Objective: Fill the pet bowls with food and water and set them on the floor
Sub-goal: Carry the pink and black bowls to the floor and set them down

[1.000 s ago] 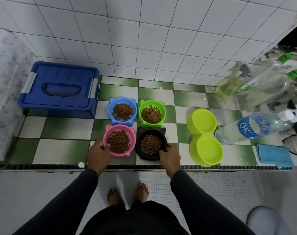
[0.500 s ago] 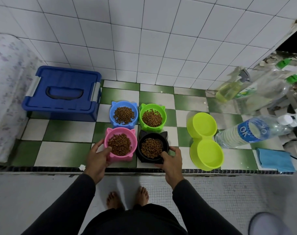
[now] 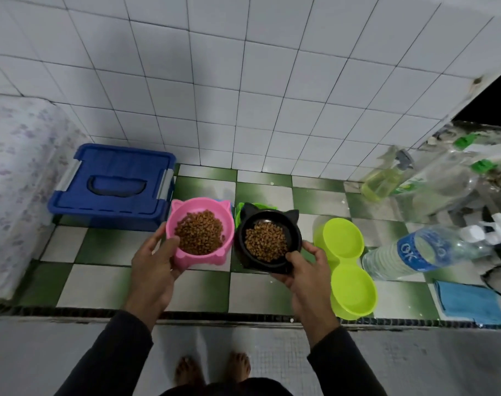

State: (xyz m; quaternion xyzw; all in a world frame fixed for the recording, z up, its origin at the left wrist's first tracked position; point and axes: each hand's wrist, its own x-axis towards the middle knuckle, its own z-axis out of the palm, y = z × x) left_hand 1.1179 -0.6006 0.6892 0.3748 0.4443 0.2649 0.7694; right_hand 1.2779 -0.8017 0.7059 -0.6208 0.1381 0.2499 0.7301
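Head view: the pink bowl (image 3: 200, 232) – cat-eared rim, loaded with brown kibble (image 3: 199, 236) – sits in the left hand (image 3: 155, 271), thumb curled over the near rim, fingers under the base. The black bowl (image 3: 268, 241), same eared form and also filled with kibble, is gripped by the right hand (image 3: 303, 277) at its near-right edge. Both bowls are raised above the green-and-white checkered ledge (image 3: 100, 284), side by side – just left of the empty lime double bowl (image 3: 348, 267).
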